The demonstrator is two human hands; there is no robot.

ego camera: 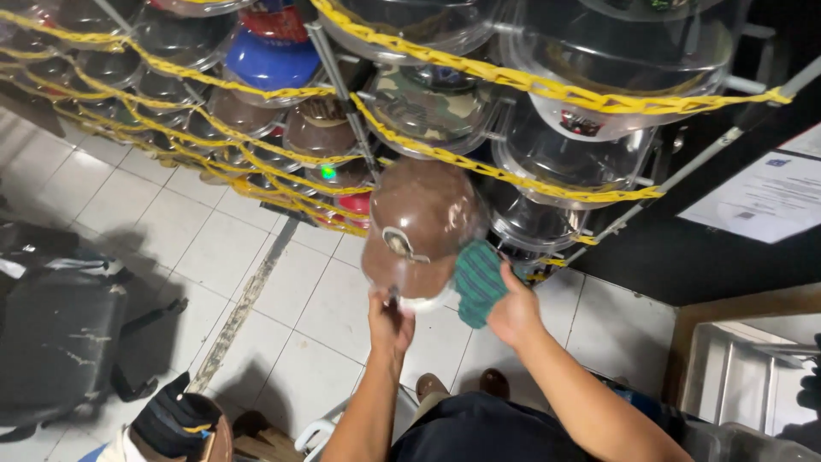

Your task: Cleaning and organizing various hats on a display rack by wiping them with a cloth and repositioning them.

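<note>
A brown cap inside a clear plastic case (421, 224) is held up in front of the shelves. My left hand (390, 322) grips the case's lower edge from below. To its right, my right hand (516, 310) presses a green striped cloth (477, 281) against the side of the case. The case is slightly blurred.
Racks of clear cases with caps (428, 103) fill the upper view, strung with yellow plastic chain (547, 85). A black stool (60, 334) stands at the left on the white tiled floor (299, 299). A dark cap (175, 411) lies at the bottom left. Papers (770, 197) hang on the right wall.
</note>
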